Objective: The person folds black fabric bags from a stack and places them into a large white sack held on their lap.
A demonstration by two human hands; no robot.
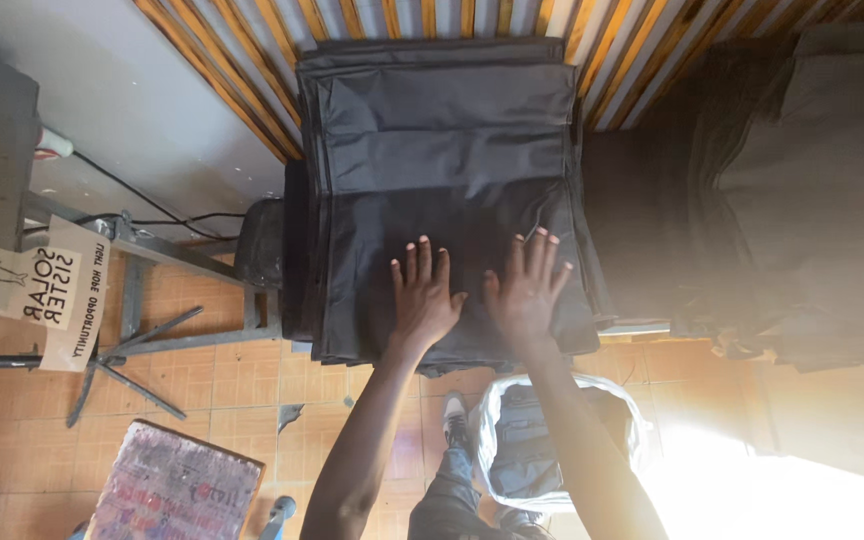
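Observation:
A stack of folded black fabric (pixel 442 150) lies in front of me, its layered edges showing on the left side. My left hand (pixel 422 295) rests flat on the near part of the top piece, fingers spread. Right beside it, my right hand (pixel 527 285) also presses palm-down on the cloth, fingers apart. Neither hand grips anything. Both forearms reach up from the bottom of the view.
A second pile of dark cloth (pixel 802 190) sits to the right. A clear plastic bag with dark fabric (pixel 532 440) lies on the tiled floor near my feet. A metal table frame (pixel 142 300), a hanging paper sign (pixel 52 290) and a worn board (pixel 172 485) are on the left.

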